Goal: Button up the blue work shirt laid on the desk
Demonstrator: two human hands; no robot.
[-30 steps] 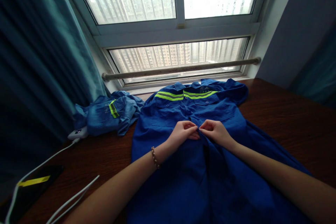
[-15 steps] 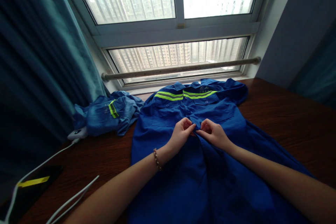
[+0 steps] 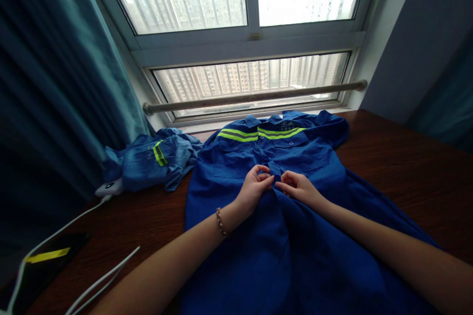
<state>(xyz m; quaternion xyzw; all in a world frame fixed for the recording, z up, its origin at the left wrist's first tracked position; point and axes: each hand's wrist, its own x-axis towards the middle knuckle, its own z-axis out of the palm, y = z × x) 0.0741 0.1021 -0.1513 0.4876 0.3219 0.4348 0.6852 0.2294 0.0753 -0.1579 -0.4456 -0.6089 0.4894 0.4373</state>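
Note:
A bright blue work shirt [image 3: 236,236] with yellow-green reflective stripes across the chest lies flat, front up, on a dark wooden table [image 3: 406,167], collar toward the window. My left hand [image 3: 254,187] and my right hand [image 3: 297,188] meet at the shirt's front opening, just below the chest pockets. Both hands have fingers curled and pinch the cloth edges of the placket together. A bead bracelet is on my left wrist. What sits between the fingertips is too small to make out.
A second, lighter blue garment [image 3: 155,160] lies crumpled at the left by the teal curtain [image 3: 55,88]. A white charger [image 3: 109,188] with white cables and a dark phone [image 3: 44,261] lie at the near left. The window [image 3: 247,34] and a rail run behind the table.
Both hands have shifted slightly up the shirt's front opening, toward the collar, still pinching the cloth. The open gap below them has closed.

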